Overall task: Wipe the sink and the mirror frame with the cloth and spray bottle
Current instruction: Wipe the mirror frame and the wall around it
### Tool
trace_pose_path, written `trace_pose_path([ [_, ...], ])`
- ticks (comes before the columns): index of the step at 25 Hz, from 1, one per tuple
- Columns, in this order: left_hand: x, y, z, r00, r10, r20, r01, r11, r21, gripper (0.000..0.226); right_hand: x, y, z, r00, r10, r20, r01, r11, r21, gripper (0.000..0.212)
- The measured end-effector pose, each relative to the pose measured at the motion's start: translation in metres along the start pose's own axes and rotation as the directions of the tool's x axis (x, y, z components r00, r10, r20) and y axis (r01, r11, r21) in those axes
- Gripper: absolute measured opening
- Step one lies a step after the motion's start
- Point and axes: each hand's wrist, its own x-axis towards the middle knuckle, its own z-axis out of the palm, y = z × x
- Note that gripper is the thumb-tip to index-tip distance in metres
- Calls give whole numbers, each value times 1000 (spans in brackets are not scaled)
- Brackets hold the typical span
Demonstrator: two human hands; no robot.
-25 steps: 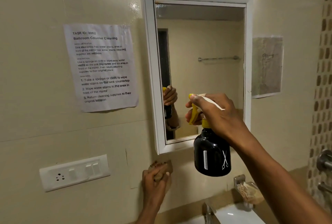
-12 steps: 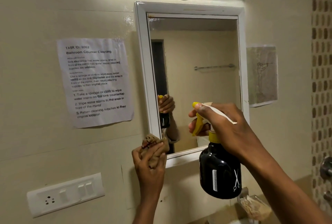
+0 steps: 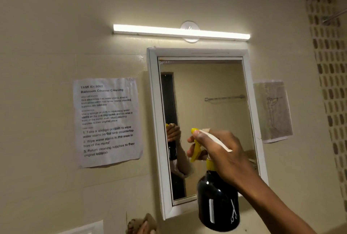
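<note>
A mirror with a white frame [image 3: 156, 121] hangs on the beige wall. My right hand [image 3: 223, 155] holds a black spray bottle [image 3: 218, 202] with a yellow trigger and white nozzle up in front of the lower half of the glass, nozzle pointing left. My left hand [image 3: 144, 229] shows only as fingertips at the bottom edge, below the frame's lower left corner, gripping a brown cloth [image 3: 139, 223]. The sink is out of view.
A printed task sheet [image 3: 109, 121] is taped to the wall left of the mirror, and a faded drawing [image 3: 273, 110] to its right. A lit tube light [image 3: 180, 32] runs above the frame. A white switch plate [image 3: 88, 229] peeks in at the bottom left.
The view has tilted upward, so the light sits lower in frame. The left hand with the cloth has dropped from the frame's lower left corner to the bottom edge. The bottle stays before the mirror.
</note>
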Motion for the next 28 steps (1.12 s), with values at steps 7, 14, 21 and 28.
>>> trace_pose_path([
  [7, 154, 101, 17, 966, 168, -198, -202, 965, -169, 31, 69, -72, 16, 974, -212, -81, 217, 974, 59, 30],
  [14, 270, 176, 47, 981, 169, -99, -180, 978, -106, 36, 101, -94, 4, 962, -185, -201, 171, 982, -84, 36],
  [21, 281, 178, 70, 949, 314, -4, -314, 949, -26, 34, 101, -83, -39, 927, -126, -353, 74, 985, -158, 33],
  [28, 294, 194, 89, 955, 292, 50, -292, 956, 9, 36, 101, -75, -92, 873, -24, -488, -81, 978, -194, 33],
])
